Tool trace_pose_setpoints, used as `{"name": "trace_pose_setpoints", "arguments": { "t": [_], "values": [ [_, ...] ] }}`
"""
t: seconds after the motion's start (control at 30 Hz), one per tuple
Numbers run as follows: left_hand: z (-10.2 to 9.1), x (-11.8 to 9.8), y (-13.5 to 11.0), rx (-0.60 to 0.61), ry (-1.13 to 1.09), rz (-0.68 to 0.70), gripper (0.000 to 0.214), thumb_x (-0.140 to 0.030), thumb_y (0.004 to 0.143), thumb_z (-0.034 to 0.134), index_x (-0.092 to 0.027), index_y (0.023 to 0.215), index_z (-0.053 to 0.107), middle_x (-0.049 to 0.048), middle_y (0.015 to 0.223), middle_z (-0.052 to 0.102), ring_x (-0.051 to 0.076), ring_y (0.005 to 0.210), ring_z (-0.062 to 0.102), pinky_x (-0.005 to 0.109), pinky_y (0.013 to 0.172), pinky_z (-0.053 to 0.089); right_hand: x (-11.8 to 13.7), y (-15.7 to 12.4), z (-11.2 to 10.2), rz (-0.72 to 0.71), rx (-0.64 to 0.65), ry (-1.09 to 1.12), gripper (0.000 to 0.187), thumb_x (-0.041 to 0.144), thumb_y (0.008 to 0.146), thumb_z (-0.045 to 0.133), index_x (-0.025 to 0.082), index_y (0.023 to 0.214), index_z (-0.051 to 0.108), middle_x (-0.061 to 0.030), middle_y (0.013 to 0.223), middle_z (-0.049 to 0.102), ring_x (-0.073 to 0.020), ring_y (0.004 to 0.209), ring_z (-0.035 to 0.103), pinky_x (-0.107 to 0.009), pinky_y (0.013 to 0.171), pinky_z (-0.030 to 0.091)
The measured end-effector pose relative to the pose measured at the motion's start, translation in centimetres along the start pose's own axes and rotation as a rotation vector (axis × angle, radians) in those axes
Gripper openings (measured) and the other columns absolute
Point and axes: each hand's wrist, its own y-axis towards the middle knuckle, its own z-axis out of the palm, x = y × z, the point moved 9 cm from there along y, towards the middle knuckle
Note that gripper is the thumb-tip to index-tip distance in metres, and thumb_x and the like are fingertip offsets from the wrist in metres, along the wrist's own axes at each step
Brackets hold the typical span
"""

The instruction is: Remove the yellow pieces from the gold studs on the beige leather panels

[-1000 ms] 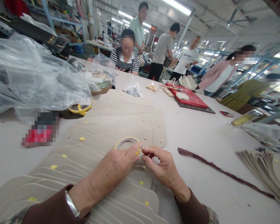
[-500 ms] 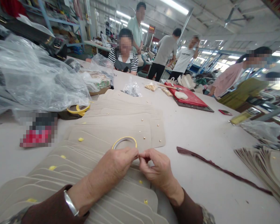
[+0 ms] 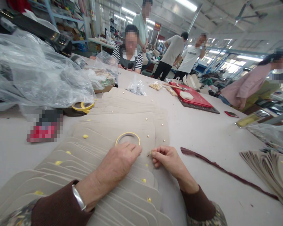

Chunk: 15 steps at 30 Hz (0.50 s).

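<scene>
My left hand (image 3: 122, 160) is closed around the near edge of a roll of yellow tape (image 3: 128, 134), over a spread of overlapping beige panels (image 3: 113, 125). The thumb of this hand is hidden from view. My right hand (image 3: 166, 160) pinches what looks like a small piece of yellow tape (image 3: 151, 153) at its fingertips, just beside a gold stud (image 3: 148, 155) on a panel. Yellow tape pieces (image 3: 143, 180) stick to several nearer panels. Farther panels carry bare gold studs (image 3: 148, 136).
Clear plastic bags (image 3: 37, 75) heap at the left, beside other yellow tape rolls (image 3: 82, 107). A dark red strip (image 3: 217, 164) lies right of my right hand, near stacked panels (image 3: 264, 166). A red board (image 3: 191, 95) lies farther back. Across the table sits a person (image 3: 129, 53).
My hands were together at the tape roll and have come apart. The right hand has moved right to a gold stud; the left stays with the roll.
</scene>
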Motion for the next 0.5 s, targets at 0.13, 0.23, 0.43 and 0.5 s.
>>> {"name": "trace_pose_setpoints", "arguments": {
  "t": [0.13, 0.23, 0.43, 0.5],
  "values": [
    [0.7, 0.7, 0.5, 0.119, 0.084, -0.026, 0.011, -0.011, 0.091, 0.048, -0.019, 0.086, 0.056, 0.0047, 0.089, 0.063, 0.021, 0.082, 0.054, 0.035, 0.072, 0.043, -0.7, -0.1, 0.4, 0.015, 0.03, -0.094, 0.02, 0.032, 0.072, 0.07, 0.012, 0.073, 0.067, 0.0029, 0.052, 0.061, -0.0064, 0.04, 0.053, -0.018, 0.043, 0.046],
    [0.9, 0.8, 0.5, 0.133, 0.086, -0.039, 0.011, -0.01, 0.09, 0.048, -0.018, 0.088, 0.056, 0.0049, 0.09, 0.062, 0.022, 0.081, 0.053, 0.037, 0.074, 0.043, -0.6, -0.1, 0.7, -0.001, 0.013, -0.149, 0.016, 0.029, 0.074, 0.068, 0.013, 0.072, 0.066, 0.0039, 0.051, 0.058, -0.0069, 0.041, 0.052, -0.018, 0.043, 0.046],
    [1.4, 0.3, 0.2, 0.132, 0.053, 0.022, 0.013, -0.009, 0.089, 0.047, -0.019, 0.089, 0.054, 0.0035, 0.088, 0.061, 0.022, 0.079, 0.052, 0.038, 0.073, 0.042, 0.7, -0.3, 1.3, -0.144, 0.022, -0.368, 0.015, 0.023, 0.078, 0.059, 0.016, 0.066, 0.064, 0.0039, 0.051, 0.057, -0.009, 0.043, 0.051, -0.019, 0.043, 0.041],
    [1.5, 0.4, 0.2, 0.132, 0.058, 0.02, 0.012, -0.009, 0.089, 0.047, -0.019, 0.089, 0.054, 0.0037, 0.088, 0.061, 0.022, 0.08, 0.052, 0.037, 0.073, 0.042, 1.7, -0.5, 1.5, -0.253, -0.009, -0.481, 0.016, 0.021, 0.079, 0.057, 0.017, 0.066, 0.065, 0.0024, 0.054, 0.061, -0.0107, 0.048, 0.054, -0.019, 0.046, 0.041]
  ]
}}
